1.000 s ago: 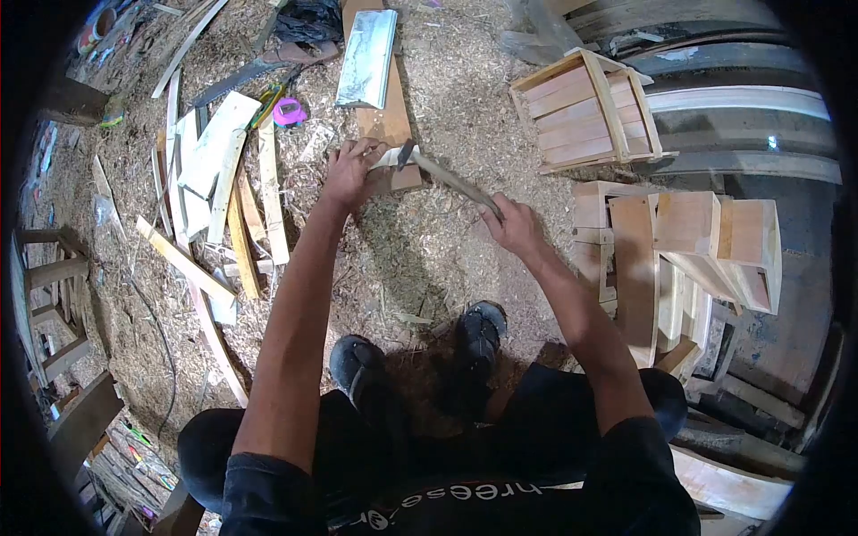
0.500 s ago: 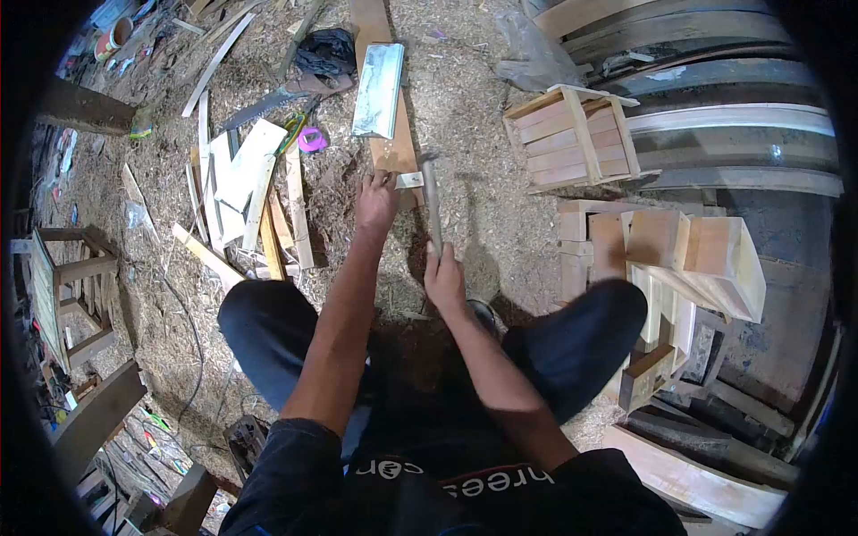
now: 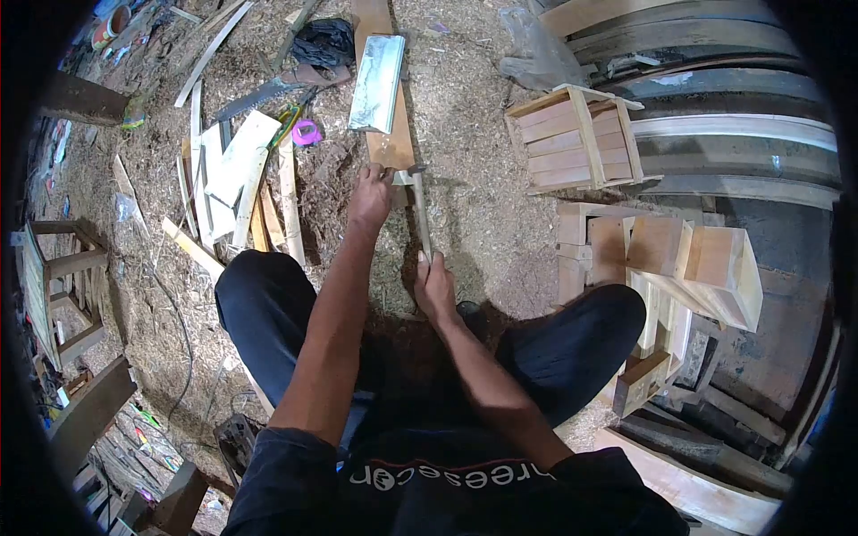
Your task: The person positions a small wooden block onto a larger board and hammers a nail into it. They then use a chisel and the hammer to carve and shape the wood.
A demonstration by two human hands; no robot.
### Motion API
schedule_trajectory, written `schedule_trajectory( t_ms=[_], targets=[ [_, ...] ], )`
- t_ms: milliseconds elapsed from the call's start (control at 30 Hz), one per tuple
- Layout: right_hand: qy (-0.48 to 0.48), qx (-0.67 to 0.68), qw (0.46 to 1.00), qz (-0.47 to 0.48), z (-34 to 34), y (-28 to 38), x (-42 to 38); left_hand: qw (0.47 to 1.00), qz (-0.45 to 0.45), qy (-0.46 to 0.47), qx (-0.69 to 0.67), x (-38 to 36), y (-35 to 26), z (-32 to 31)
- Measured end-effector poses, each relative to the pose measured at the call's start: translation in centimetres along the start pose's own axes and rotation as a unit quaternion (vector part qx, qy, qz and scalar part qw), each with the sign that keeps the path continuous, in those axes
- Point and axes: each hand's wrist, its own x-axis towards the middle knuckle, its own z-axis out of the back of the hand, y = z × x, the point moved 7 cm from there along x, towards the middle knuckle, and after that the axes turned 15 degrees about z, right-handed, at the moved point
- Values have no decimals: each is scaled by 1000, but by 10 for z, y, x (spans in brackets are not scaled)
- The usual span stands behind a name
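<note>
My right hand (image 3: 435, 284) is wrapped round the lower end of the handle of a hammer (image 3: 423, 214). The hammer's head lies at the right edge of a small pale wooden piece (image 3: 402, 179). My left hand (image 3: 370, 194) pinches that piece from its left side, with fingertips bent over it. Beneath, a long brown board (image 3: 391, 150) runs away from me along the ground. Farther up the board rests a whitish block with a bluish, smeared top (image 3: 376, 85).
Left of the board lie a pink tape measure (image 3: 307, 133), a handsaw (image 3: 255, 98), a black plastic bag (image 3: 323, 43) and pale wood offcuts (image 3: 243, 161). To the right stand a slatted wooden crate (image 3: 572, 143) and wooden boxes (image 3: 693, 259). Sawdust covers the ground.
The hammer has shifted a little left and its head has come down to the small wooden piece. My left hand keeps its place at the piece. The whole view has shifted slightly.
</note>
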Motion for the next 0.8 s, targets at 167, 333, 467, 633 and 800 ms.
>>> schedule_trajectory(
  t_ms=[167,333,467,633,800],
  targets=[
    [-42,79,996,-20,9,10,-8,999,1,21,40,0,1,-2],
    [-63,5,997,-31,12,-6,-8,1000,-3,8,30,1,1,-4],
    [-33,7,999,-20,11,-10,-13,1000,-10,2,28,1,-2,-4],
    [19,-60,995,75,7,-8,-11,999,7,-5,-46,-4,3,4],
    [48,-124,991,18,14,-27,-11,996,-37,-44,-64,-18,3,14]
  ],
)
